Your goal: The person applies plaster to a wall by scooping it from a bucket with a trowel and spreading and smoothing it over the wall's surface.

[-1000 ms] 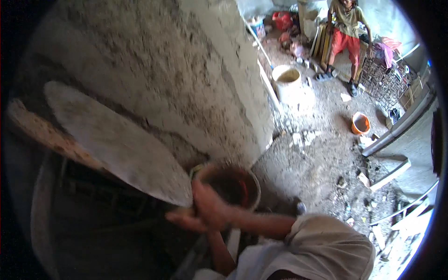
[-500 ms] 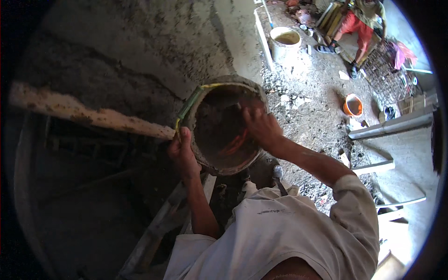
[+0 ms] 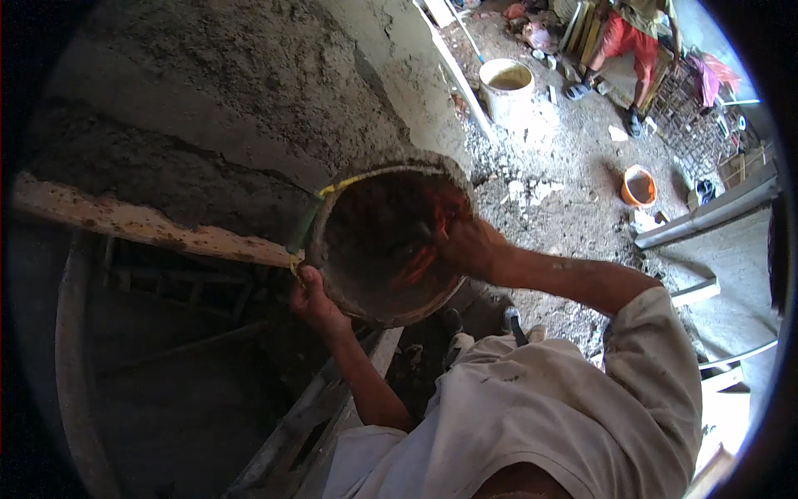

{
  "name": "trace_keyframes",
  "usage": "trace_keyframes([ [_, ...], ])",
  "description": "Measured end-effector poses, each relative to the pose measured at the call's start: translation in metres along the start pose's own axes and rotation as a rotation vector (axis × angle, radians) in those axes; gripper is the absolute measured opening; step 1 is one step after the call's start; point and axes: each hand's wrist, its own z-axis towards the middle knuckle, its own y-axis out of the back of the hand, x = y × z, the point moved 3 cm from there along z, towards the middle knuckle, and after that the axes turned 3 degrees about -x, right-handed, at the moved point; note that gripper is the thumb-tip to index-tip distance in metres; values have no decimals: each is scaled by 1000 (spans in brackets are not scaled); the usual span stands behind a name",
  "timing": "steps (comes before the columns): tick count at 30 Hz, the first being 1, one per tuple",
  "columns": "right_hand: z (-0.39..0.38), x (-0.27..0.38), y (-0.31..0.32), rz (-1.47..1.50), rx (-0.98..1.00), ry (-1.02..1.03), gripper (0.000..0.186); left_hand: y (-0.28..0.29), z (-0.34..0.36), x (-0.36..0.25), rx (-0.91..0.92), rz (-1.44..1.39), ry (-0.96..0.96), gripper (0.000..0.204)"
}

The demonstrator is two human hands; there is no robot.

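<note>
A mortar-caked bucket [image 3: 391,318] is tilted in front of me, its mouth facing up toward me. Dark mortar coats its inside, and orange streaks show on the inner wall. My left hand [image 3: 320,308] grips the rim at the near left, thumb on top. A handle with a green sleeve and yellow ends lies along the left of the rim. Just inside the right part of the mouth is my right hand [image 3: 472,251], its fingers curled in shadow. Whatever those fingers hold is too dark to make out.
A rough mortar surface [image 3: 249,83] edged by a wooden beam [image 3: 158,231] lies beyond the bucket. On the rubble-strewn floor stand a white bucket [image 3: 505,106] and an orange bucket [image 3: 638,188]. Another person [image 3: 628,41] in red shorts is at the far right. Timber rails [image 3: 349,395] run below my left arm.
The bucket has tilted further and shifted slightly left and down, my left hand moving with it. My right hand has gone lower along the right wall, its fingers now more curled.
</note>
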Motion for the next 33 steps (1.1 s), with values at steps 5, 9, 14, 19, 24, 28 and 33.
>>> trace_keyframes([
  [5,-2,-1,26,204,598,-86,53,-12,-13,-9,-140,-49,3,46],
  [9,19,29,66,-252,-53,-16,48,-10,-16,-1,42,-20,14,41],
  [14,-4,52,32,-550,217,119,34,-35,-8,-20,151,170,-138,34],
  [19,-25,11,20,-157,510,87,22,-16,-12,14,-97,73,-82,34],
  [24,-12,8,90,-466,46,146,16,-43,-32,-15,12,148,56,37],
  [28,-42,-16,-12,-255,296,-164,22,-65,-24,-17,152,93,-121,43],
  [33,-42,-13,66,-25,373,-74,29,-52,-18,-13,-285,83,10,41],
])
